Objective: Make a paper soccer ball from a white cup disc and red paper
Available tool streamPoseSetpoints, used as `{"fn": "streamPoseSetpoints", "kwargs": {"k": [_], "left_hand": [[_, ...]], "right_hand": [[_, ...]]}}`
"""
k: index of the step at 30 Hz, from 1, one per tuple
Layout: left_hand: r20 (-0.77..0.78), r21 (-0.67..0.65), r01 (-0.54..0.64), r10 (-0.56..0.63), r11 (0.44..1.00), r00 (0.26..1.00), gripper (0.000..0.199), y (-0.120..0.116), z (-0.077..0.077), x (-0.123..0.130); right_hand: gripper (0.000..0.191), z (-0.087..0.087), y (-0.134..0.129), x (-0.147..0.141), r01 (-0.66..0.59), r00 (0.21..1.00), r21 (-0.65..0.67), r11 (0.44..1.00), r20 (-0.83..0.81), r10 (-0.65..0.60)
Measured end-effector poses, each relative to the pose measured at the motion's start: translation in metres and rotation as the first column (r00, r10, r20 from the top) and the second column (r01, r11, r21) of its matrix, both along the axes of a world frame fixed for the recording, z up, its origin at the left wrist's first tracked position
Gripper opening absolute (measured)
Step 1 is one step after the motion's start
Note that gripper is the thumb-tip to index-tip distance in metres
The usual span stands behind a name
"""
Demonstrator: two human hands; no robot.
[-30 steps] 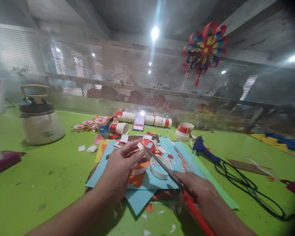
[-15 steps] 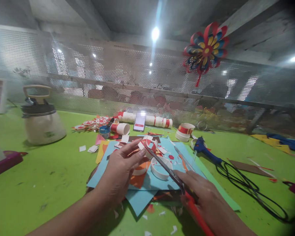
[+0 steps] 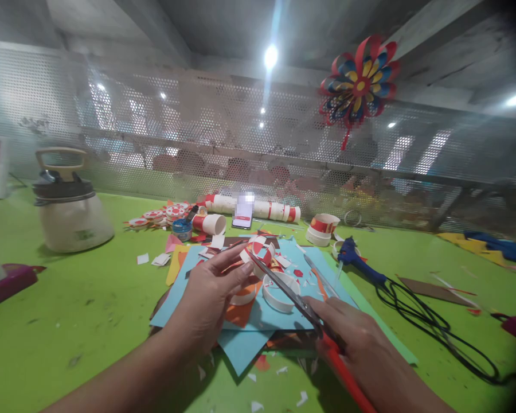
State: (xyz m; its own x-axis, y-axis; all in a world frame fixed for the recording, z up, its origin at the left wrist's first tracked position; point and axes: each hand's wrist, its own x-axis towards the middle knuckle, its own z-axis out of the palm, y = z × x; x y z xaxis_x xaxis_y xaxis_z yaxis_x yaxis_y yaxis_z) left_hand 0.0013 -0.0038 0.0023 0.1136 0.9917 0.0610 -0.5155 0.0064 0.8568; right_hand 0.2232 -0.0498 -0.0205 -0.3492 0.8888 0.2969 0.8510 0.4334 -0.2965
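Note:
My left hand pinches a small red-and-white paper piece between thumb and fingers. Wrapped round the red handles of the scissors is my right hand, lower right of it. The blades reach up and left to the red-and-white piece, close to my left fingertips. Below the blades, a white ring lies on light blue paper. A second ring sits on an orange sheet, partly hidden by my left hand. Small white and red scraps lie around.
A blue glue gun with a black cable lies right. A phone leans on a long white tube behind. Cardboard rings, a blue jar and a large jug stand on the green table.
The whole view has shifted very slightly. Both hands, the scissors and the held piece stay almost as they were.

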Motion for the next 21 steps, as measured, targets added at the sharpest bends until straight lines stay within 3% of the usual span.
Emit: {"fn": "streamPoseSetpoints", "kwargs": {"k": [13,21], "left_hand": [[0.002,-0.051,-0.001,0.001,0.999,1.000,0.041,0.0009,-0.0013,-0.0006],[-0.003,-0.036,-0.006,0.006,0.999,1.000,0.049,0.0032,-0.0004,-0.0015]], "right_hand": [[0.030,0.0006,0.0001,-0.0024,0.003,1.000,0.071,0.997,0.020,-0.005],[0.031,0.0022,0.0080,0.0071,0.032,0.995,0.112,0.993,-0.102,-0.020]]}}
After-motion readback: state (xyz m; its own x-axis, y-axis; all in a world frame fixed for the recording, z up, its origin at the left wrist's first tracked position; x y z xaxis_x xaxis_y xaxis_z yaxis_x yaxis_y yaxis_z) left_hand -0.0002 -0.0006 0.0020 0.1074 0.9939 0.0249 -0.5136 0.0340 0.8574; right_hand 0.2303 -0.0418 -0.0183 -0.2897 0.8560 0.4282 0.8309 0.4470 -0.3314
